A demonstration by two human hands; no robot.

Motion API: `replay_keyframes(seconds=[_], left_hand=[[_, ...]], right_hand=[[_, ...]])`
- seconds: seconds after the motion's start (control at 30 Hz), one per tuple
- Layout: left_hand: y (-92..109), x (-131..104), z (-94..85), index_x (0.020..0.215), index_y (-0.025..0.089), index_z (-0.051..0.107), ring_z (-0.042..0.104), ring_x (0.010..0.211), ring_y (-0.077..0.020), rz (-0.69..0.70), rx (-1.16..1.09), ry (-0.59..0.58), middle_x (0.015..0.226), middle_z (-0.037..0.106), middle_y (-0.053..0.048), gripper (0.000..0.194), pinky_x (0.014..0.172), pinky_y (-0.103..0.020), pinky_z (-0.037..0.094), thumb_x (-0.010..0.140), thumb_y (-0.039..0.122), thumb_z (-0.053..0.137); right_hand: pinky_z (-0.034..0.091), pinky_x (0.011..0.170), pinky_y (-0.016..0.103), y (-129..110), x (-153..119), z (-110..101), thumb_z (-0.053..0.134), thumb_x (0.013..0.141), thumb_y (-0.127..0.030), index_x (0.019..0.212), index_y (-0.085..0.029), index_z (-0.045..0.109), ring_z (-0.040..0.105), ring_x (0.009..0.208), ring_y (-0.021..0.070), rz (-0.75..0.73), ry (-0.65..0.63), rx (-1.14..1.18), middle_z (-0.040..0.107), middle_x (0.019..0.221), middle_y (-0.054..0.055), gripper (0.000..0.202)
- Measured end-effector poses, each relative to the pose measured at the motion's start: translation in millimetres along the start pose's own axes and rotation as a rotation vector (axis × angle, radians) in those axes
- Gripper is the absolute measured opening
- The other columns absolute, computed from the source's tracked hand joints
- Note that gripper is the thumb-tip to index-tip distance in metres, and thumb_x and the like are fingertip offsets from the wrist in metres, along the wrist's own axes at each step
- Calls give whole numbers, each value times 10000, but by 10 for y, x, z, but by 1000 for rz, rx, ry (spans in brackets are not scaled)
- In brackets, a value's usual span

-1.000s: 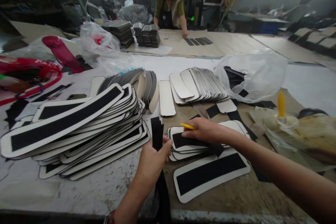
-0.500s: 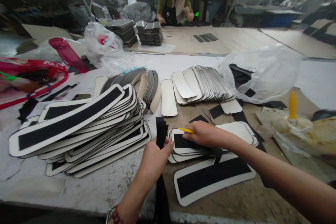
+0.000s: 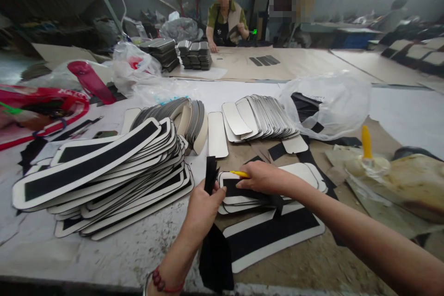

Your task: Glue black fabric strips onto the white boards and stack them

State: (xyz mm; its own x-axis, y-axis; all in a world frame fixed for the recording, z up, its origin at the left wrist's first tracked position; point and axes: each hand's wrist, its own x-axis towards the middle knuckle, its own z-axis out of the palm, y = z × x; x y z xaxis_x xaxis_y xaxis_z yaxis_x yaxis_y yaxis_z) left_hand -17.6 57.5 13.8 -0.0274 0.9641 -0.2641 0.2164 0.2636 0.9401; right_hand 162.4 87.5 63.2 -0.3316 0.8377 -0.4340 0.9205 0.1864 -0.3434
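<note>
My left hand (image 3: 204, 201) is closed round a bunch of black fabric strips (image 3: 210, 173), its thumb at the left end of a small stack of white-edged panels (image 3: 227, 207). More black fabric (image 3: 215, 259) hangs below, beside my left wrist. My right hand (image 3: 262, 177) grips a slim yellow tool (image 3: 240, 174), its kind unclear, and rests on the black strip (image 3: 231, 186) lying on the top panel. Part of that strip is hidden under the hand. Just in front lies another white panel with a black strip (image 3: 274, 236) along its middle.
A tall leaning pile of black-and-white panels (image 3: 104, 166) stands on the left. Plain white panels (image 3: 270, 115) fan out behind my hands. To the right are a clear plastic bag (image 3: 343, 106) and a yellow-handled tool (image 3: 366, 142) in a container. A co-worker (image 3: 227, 23) is across the table.
The view has tilted up slightly. My left thumb has come to the panel's end, and more black fabric shows below that hand. The co-worker now holds a dark piece.
</note>
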Motion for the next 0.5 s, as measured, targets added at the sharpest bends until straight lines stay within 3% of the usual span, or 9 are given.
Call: replay_keyframes(seconds=[0.13, 0.27, 0.5], left_hand=[[-27, -133, -160, 721, 164, 559, 472, 603, -124, -21, -80, -6, 629, 514, 38, 267, 612, -245, 381, 624, 376, 689], [-158, -211, -323, 790, 151, 585, 504, 639, -125, -132, -205, -36, 686, 572, 23, 358, 641, -241, 400, 591, 387, 765], [-296, -168, -314, 769, 164, 562, 466, 538, -98, -152, -242, -19, 588, 523, 64, 381, 536, -217, 358, 572, 389, 798]], right_hand=[[314, 553, 241, 206, -415, -129, 544, 817, -391, 804, -199, 633, 581, 690, 179, 66, 23, -4, 658, 773, 47, 212], [340, 595, 236, 494, -735, -87, 490, 855, -352, 755, -191, 578, 565, 680, 158, 146, 109, 33, 642, 768, 34, 209], [363, 665, 274, 638, -813, 181, 411, 903, -425, 912, -202, 588, 613, 835, 223, 375, 318, -161, 668, 907, 80, 285]])
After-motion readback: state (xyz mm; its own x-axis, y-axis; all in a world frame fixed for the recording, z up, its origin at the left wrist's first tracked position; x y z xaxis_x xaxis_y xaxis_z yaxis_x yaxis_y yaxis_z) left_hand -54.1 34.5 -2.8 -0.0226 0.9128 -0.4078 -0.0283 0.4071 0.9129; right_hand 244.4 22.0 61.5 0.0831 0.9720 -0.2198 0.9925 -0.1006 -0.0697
